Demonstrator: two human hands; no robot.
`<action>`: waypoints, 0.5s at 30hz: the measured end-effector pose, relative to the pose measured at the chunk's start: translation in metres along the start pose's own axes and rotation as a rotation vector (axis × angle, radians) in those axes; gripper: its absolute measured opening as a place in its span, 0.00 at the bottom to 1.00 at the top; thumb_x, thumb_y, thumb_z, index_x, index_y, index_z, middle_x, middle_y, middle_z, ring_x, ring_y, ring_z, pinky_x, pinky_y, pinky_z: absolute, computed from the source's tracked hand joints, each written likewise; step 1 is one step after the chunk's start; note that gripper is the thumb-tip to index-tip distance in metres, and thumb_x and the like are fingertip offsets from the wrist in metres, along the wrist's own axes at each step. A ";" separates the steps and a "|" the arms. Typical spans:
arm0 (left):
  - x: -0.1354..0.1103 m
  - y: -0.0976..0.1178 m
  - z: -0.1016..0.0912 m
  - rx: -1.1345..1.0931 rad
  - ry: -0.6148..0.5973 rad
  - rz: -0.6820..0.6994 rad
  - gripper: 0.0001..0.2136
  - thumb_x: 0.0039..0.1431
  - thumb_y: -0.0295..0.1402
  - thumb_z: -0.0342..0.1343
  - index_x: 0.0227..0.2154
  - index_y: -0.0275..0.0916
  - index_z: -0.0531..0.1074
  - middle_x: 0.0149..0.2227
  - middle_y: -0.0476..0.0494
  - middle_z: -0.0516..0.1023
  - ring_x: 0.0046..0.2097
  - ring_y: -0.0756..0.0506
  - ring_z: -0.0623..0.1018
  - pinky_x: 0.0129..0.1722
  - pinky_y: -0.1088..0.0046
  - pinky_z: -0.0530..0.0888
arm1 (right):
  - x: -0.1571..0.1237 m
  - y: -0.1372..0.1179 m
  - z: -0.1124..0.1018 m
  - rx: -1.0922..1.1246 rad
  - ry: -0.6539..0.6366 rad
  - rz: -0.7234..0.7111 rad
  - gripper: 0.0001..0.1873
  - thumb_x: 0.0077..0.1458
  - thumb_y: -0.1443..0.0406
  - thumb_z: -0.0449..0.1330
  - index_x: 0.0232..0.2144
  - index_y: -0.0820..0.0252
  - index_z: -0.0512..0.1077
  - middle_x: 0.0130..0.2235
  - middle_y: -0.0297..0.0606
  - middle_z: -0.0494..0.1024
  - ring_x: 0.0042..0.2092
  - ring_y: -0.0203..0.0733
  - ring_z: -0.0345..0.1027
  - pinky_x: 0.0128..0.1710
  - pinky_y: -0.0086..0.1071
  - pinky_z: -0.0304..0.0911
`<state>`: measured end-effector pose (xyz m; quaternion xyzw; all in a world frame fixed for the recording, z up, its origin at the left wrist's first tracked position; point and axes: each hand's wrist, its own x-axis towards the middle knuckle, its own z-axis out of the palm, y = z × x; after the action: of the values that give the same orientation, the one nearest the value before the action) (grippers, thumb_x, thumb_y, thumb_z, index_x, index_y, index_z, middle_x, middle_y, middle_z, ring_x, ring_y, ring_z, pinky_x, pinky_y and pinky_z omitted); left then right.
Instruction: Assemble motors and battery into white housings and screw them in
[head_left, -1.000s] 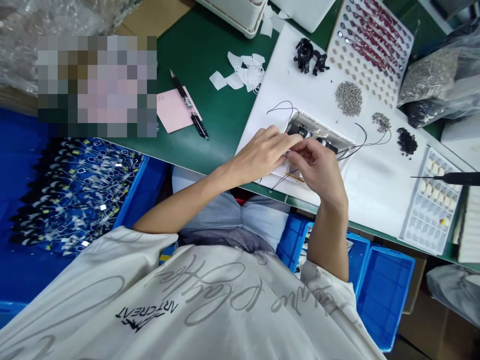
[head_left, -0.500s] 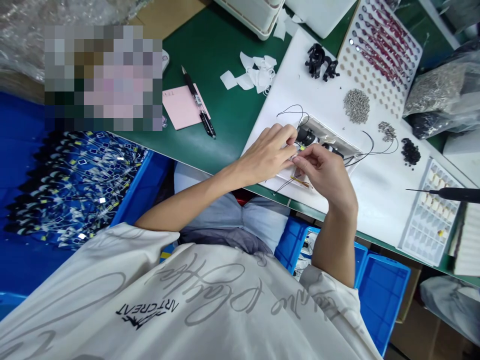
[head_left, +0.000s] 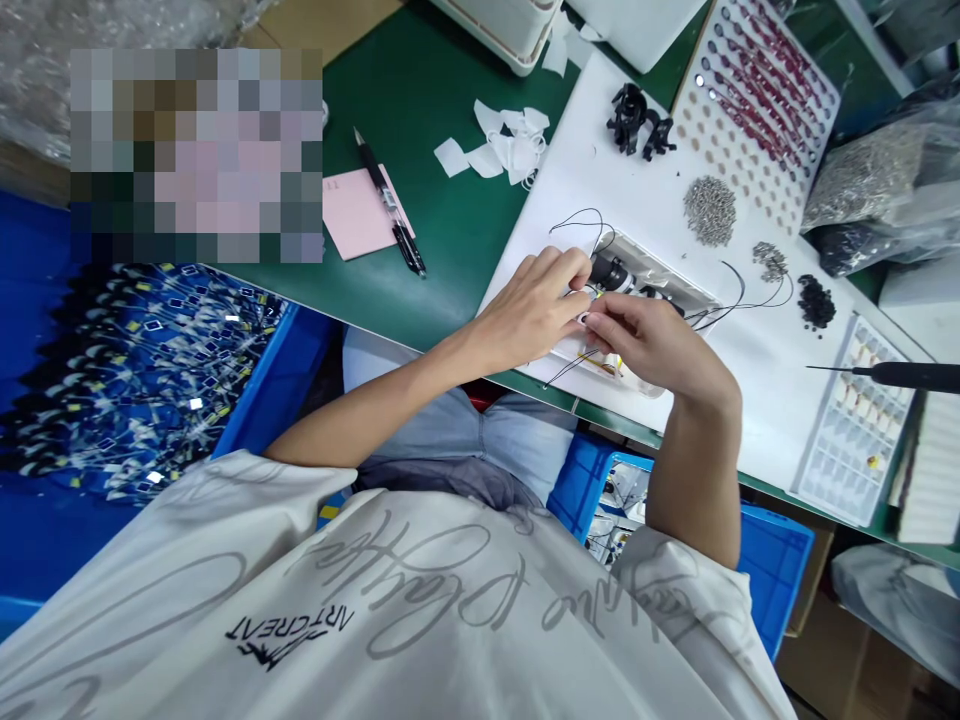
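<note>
My left hand [head_left: 534, 305] reaches over the near left end of an open white plastic housing [head_left: 701, 285], its fingers curled and pinched together. From the other side my right hand [head_left: 649, 340] meets it, thumb and forefinger closed on a small white part [head_left: 583, 318] with a dark spot. The fingertips of both hands nearly touch; what the left fingers grip is hidden. Inside the housing sit black cylindrical parts [head_left: 611, 272], with yellow wires [head_left: 611, 362] at the near side. Thin black wires [head_left: 574, 365] stick out around it.
On the white board [head_left: 765, 400] lie black clips [head_left: 637, 120], a pile of screws [head_left: 709, 210] and small black pieces [head_left: 816, 302]. A screwdriver [head_left: 915, 376] juts in over a compartment tray [head_left: 855, 430]. Left are a pen [head_left: 390, 205], a pink notepad [head_left: 360, 225] and a blue bin [head_left: 255, 400] of wired parts.
My right wrist and forearm have swung outward to the right, while its fingertips stay at the same spot. My left hand has barely moved.
</note>
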<state>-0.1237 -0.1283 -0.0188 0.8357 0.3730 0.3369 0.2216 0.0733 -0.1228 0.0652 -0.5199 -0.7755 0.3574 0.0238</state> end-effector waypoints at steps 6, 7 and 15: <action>0.001 0.003 -0.002 -0.042 -0.038 -0.018 0.10 0.74 0.33 0.46 0.41 0.42 0.73 0.55 0.34 0.73 0.56 0.35 0.73 0.53 0.52 0.72 | 0.004 -0.001 0.010 0.009 0.126 -0.011 0.16 0.62 0.57 0.56 0.26 0.63 0.68 0.25 0.31 0.68 0.28 0.27 0.55 0.32 0.27 0.52; 0.002 0.004 -0.002 -0.047 -0.043 -0.023 0.10 0.74 0.33 0.46 0.42 0.41 0.72 0.55 0.34 0.73 0.56 0.35 0.73 0.53 0.51 0.72 | 0.004 -0.001 0.011 0.008 0.147 -0.017 0.16 0.61 0.58 0.56 0.26 0.63 0.68 0.25 0.31 0.67 0.28 0.27 0.55 0.32 0.27 0.51; 0.000 0.002 -0.002 -0.002 -0.042 -0.030 0.10 0.76 0.38 0.47 0.43 0.41 0.71 0.55 0.35 0.73 0.57 0.35 0.73 0.54 0.53 0.73 | -0.001 -0.004 0.015 0.003 0.189 -0.017 0.18 0.65 0.57 0.55 0.26 0.62 0.65 0.24 0.30 0.67 0.28 0.28 0.54 0.33 0.28 0.51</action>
<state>-0.1239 -0.1291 -0.0157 0.8366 0.3805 0.3160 0.2353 0.0648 -0.1324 0.0571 -0.5447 -0.7737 0.3077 0.1004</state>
